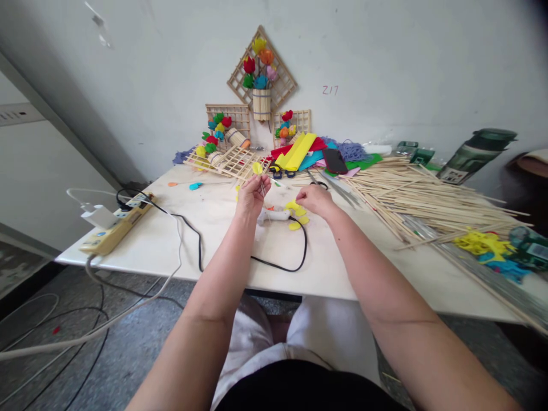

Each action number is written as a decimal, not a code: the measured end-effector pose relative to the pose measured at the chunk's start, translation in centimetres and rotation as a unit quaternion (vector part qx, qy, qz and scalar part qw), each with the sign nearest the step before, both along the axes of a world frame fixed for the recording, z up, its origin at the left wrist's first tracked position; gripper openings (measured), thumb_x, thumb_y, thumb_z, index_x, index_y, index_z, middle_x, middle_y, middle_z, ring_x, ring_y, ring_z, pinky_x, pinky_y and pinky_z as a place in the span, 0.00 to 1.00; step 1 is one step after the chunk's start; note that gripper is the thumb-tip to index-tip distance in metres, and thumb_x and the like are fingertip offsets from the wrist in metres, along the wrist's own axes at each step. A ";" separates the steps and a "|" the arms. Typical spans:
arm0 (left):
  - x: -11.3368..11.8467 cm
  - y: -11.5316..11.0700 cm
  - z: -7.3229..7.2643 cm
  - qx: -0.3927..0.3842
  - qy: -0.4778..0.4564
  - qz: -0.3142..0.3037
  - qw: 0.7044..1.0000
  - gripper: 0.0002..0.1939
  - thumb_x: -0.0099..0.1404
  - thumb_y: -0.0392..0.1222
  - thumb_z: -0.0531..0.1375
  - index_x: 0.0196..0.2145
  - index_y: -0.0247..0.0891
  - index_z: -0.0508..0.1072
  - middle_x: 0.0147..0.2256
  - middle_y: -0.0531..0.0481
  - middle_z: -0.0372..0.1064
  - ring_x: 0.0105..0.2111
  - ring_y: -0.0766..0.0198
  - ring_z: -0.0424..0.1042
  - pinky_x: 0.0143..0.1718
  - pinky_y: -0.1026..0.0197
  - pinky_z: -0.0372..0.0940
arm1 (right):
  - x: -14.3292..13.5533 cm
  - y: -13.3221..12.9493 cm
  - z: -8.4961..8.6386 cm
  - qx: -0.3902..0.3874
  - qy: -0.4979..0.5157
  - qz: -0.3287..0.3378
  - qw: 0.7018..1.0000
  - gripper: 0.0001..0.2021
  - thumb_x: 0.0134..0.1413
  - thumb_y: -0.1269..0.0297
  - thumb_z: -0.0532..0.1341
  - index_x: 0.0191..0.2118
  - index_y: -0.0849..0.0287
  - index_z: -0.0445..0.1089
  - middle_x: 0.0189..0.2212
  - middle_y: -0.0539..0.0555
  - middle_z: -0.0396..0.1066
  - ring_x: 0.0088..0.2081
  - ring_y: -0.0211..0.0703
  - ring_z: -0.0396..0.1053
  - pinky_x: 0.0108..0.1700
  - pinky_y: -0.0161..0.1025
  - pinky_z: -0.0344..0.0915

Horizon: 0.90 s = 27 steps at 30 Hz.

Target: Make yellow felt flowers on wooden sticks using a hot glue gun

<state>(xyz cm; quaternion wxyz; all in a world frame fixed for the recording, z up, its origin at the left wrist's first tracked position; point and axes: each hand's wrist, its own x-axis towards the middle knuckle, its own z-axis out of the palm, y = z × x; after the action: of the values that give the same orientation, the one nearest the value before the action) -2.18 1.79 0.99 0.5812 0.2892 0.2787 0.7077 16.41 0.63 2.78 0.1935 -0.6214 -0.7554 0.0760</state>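
Observation:
Near the middle of the table my left hand (253,194) is closed around a thin stem, with a small yellow petal flower (257,168) at its top. My right hand (314,200) is to the right, fingers pinched together; whatever they may hold is too small to make out. Below and between the hands lies a white glue gun (276,215) with a black cord. Loose yellow petals (301,219) are spread beside it, just under my right hand.
Bamboo lattices with colourful flowers (240,162) stand behind, near yellow paper (299,151), scissors and a phone (334,161). Wooden sticks (419,194) and a dark green bottle (477,155) are at right. A power strip (115,225) with cables sits at left.

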 end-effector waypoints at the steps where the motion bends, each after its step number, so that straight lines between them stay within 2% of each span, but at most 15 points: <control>1: -0.1 0.1 0.0 -0.001 0.000 0.000 1.000 0.05 0.56 0.36 0.64 0.31 0.37 0.71 0.32 0.48 0.76 0.41 0.61 0.76 0.49 0.59 0.69 | 0.2 -0.1 0.1 -0.004 -0.024 -0.004 1.000 0.07 0.45 0.71 0.63 0.31 0.57 0.79 0.36 0.56 0.78 0.37 0.47 0.73 0.32 0.36 0.60; 6: 0.0 -0.1 0.1 0.001 -0.007 -0.006 1.000 0.04 0.56 0.34 0.62 0.31 0.37 0.71 0.30 0.49 0.76 0.37 0.64 0.77 0.46 0.62 0.69 | 0.4 -0.4 0.4 -0.053 -0.106 -0.001 0.993 0.09 0.45 0.69 0.64 0.34 0.55 0.80 0.38 0.56 0.78 0.39 0.49 0.73 0.33 0.37 0.61; 10: 0.2 -0.5 0.5 -0.004 -0.018 -0.012 1.000 0.02 0.58 0.32 0.61 0.30 0.36 0.70 0.27 0.51 0.75 0.29 0.69 0.75 0.41 0.66 0.70 | -0.2 -0.7 0.4 -0.070 -0.172 0.019 0.982 0.11 0.48 0.61 0.63 0.37 0.55 0.79 0.39 0.57 0.77 0.41 0.49 0.73 0.37 0.37 0.63; 14: 0.4 -0.7 0.6 -0.010 -0.012 -0.017 1.000 0.02 0.58 0.31 0.60 0.30 0.35 0.71 0.27 0.51 0.75 0.28 0.70 0.75 0.40 0.66 0.70 | -1.0 -1.4 0.7 -0.089 -0.219 0.022 0.972 0.16 0.49 0.54 0.62 0.40 0.58 0.78 0.41 0.60 0.77 0.43 0.52 0.73 0.41 0.40 0.64; 19: 0.5 -0.7 0.6 -0.021 0.002 -0.016 1.000 0.02 0.58 0.31 0.60 0.30 0.34 0.72 0.27 0.50 0.75 0.32 0.67 0.76 0.43 0.63 0.69 | -1.8 -1.8 0.9 -0.080 -0.255 0.026 0.963 0.17 0.49 0.61 0.61 0.44 0.63 0.77 0.40 0.64 0.76 0.44 0.54 0.73 0.42 0.40 0.65; 27: 0.5 -0.7 0.5 -0.016 0.001 -0.031 0.999 0.02 0.58 0.31 0.60 0.29 0.34 0.72 0.27 0.50 0.75 0.28 0.69 0.75 0.40 0.65 0.69 | -1.2 -1.3 0.7 -0.053 -0.230 0.029 0.971 0.16 0.48 0.66 0.59 0.42 0.63 0.77 0.40 0.64 0.76 0.44 0.54 0.73 0.41 0.41 0.65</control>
<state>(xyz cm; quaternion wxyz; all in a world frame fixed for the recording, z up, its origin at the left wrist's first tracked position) -1.65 1.08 1.50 0.6073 0.2888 0.2813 0.6846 15.19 -0.68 3.43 -0.0207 -0.6095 -0.7922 -0.0234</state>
